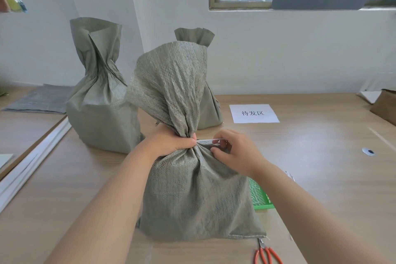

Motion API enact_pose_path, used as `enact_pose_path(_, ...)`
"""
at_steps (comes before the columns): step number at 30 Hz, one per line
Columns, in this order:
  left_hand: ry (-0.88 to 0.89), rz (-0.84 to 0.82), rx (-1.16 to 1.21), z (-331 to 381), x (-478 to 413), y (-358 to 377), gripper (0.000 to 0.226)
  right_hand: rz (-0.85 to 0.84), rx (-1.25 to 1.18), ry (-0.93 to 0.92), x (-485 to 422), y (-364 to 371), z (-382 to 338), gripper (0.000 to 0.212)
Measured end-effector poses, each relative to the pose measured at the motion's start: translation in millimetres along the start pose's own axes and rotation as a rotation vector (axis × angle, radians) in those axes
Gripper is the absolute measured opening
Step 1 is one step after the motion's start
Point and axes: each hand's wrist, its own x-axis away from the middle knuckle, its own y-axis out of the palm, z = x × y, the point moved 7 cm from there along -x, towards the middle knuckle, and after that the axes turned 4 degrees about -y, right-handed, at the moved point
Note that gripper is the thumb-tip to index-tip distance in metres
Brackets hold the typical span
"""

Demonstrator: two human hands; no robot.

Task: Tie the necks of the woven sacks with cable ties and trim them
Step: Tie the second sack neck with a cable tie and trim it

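Upright, the sack (192, 188) has its neck gripped by the left hand (171, 143) while the right hand (233, 152) pinches the horizontal cable tie (206, 141).

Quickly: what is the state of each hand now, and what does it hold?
Left hand: closed, gripping the gathered neck of the nearest woven sack.
Right hand: closed, pinching the white cable tie at that neck.
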Motion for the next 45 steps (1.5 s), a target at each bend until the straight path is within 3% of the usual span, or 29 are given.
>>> enact_pose_path(9, -0.018, -0.013, 0.045, 4.2, -11.4, 3.3, 0.007, 0.073, -0.053, 0.179, 38.2, -12.2, 54.2, 0.022)
enact_pose_path(15, -0.033, 0.03, 0.095, 3.5, -17.0, 3.7, 0.007, 0.128, -0.145, 0.428, 78.5, -8.5, 97.3, 0.016)
enact_pose_path(23, -0.058, 0.09, 0.097, 5.7, -17.7, 2.0, 0.007, -0.042, -0.089, 0.669, 151.9, 37.3, 150.8, 0.028)
enact_pose_path(33, -0.077, 0.061, 0.118, 1.3, -23.5, 2.1, 0.006, -0.228, -0.055, 0.867, 206.1, 87.1, 164.3, 0.036)
enact_pose_path(40, -0.091, 0.041, 0.101, 0.3, -21.9, 0.8, 0.027, -0.383, -0.009, 0.946, 246.8, 114.5, 172.2, 0.037)
enact_pose_path(45, -0.115, 0.057, 0.12, -2.9, -25.3, -0.3, 0.035, -0.425, 0.022, 0.992, 268.9, 122.8, 173.7, 0.052)
